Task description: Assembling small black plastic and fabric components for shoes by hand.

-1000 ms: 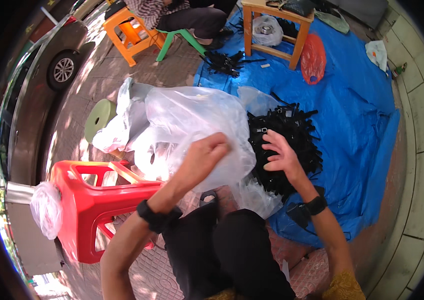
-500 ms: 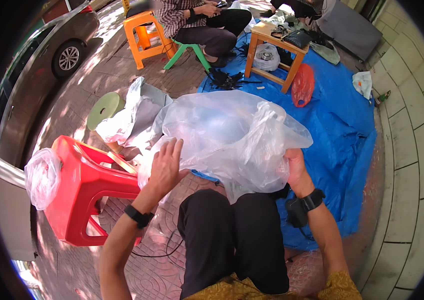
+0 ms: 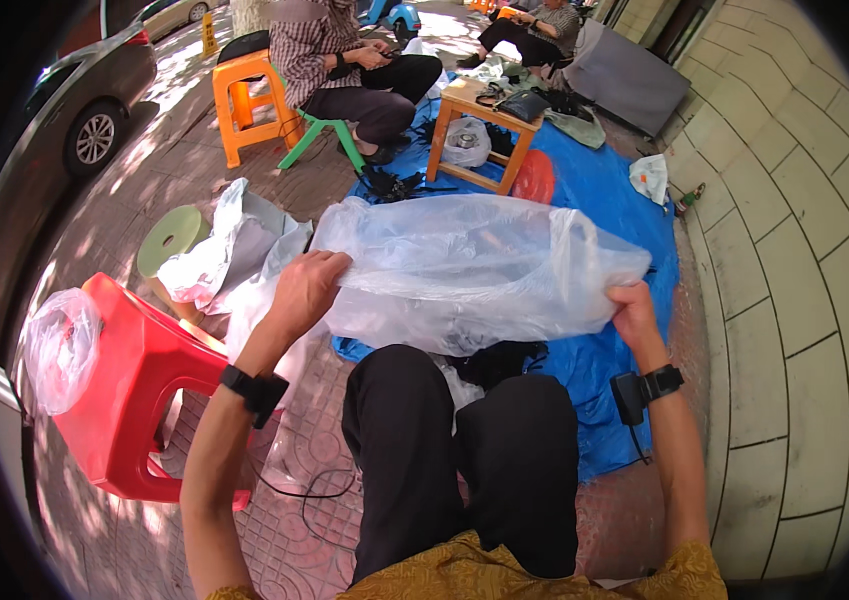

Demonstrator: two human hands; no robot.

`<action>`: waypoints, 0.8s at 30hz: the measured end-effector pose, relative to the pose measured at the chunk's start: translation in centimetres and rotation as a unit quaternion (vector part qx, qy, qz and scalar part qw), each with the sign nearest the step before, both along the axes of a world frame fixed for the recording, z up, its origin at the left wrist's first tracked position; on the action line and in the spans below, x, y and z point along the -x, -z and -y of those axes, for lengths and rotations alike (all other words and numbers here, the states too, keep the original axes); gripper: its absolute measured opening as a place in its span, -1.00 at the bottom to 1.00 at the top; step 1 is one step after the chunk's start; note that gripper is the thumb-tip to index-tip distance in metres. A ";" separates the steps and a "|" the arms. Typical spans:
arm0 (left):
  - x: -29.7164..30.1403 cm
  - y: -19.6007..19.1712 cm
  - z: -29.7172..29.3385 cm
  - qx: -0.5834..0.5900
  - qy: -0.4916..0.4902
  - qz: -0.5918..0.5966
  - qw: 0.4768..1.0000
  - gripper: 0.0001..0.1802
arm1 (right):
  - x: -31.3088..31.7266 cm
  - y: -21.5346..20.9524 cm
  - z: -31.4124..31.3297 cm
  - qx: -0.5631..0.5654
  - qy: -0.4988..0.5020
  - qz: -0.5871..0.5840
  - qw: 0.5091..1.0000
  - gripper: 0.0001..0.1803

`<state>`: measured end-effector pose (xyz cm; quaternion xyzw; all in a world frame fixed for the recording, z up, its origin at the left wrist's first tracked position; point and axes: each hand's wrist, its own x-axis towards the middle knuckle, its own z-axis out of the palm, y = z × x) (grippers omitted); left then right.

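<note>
A large clear plastic bag (image 3: 464, 270) is stretched sideways above my knees. Its left side is gripped by my left hand (image 3: 306, 288), fingers closed on the film. At the other end my right hand (image 3: 636, 310) pinches the bag near its handle loop. Through the film a bluish tint shows; I cannot tell whether anything lies inside. Beneath the bag, in front of my knees, is a black heap (image 3: 496, 364), partly hidden.
A red plastic stool (image 3: 109, 390) with a crumpled clear bag (image 3: 62, 350) stands at left, near a green roll (image 3: 172, 240). Blue tarp (image 3: 634, 230) covers the ground ahead, bearing a wooden stool (image 3: 484, 105). Two seated people are beyond; a tiled wall (image 3: 774, 300) rises at right.
The bag has gone from bunched and puffed to pulled out long and flatter. My right hand moved outward to the right, and my left hand rose and closed on the film.
</note>
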<state>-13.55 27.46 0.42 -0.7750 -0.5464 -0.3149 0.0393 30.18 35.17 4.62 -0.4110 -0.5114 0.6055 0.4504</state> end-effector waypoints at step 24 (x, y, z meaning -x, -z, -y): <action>-14.6 -5.2 -5.9 -0.040 0.274 -0.431 0.859 -0.68 | -5.0 7.4 -7.1 0.025 0.009 -0.002 1.000 -0.88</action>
